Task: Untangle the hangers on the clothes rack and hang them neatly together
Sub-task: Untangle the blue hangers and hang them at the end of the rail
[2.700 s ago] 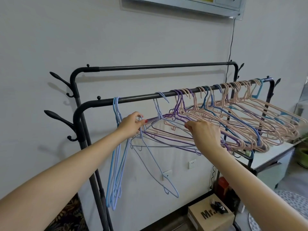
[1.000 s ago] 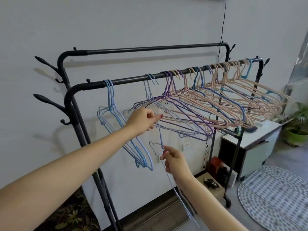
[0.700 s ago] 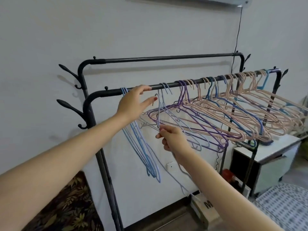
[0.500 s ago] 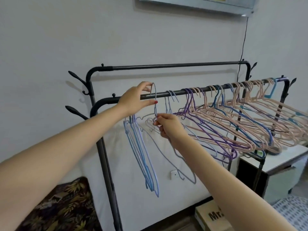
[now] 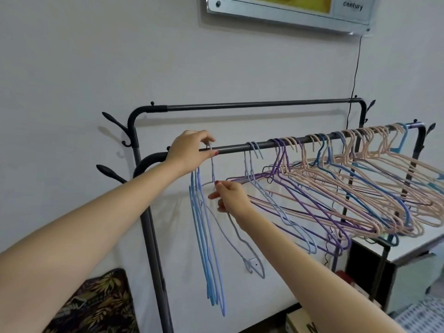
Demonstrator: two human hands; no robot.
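Observation:
A black clothes rack has a front rail (image 5: pixel 240 147) and a higher back rail. My left hand (image 5: pixel 189 151) pinches the hook of a pale lilac hanger (image 5: pixel 236 236) at the front rail's left end. My right hand (image 5: pixel 229 195) pinches the same hanger at its shoulder, below the rail. Just left of it hang a few light blue hangers (image 5: pixel 206 248), straight down and close together. To the right, a tangled bunch of purple, pink and blue hangers (image 5: pixel 336 195) hangs slanted along the rail.
Black coat hooks (image 5: pixel 110 174) jut from the rack's left post. A white cabinet (image 5: pixel 408 255) stands under the rail's right end. A cardboard box (image 5: pixel 300 325) sits on the floor, a leaf-patterned cushion (image 5: pixel 96 306) at lower left. A framed panel (image 5: pixel 288 10) hangs on the wall.
The lilac hanger has come free of the tangle and been lifted up to the rail's left end beside the light blue hangers. My left hand moved onto its hook.

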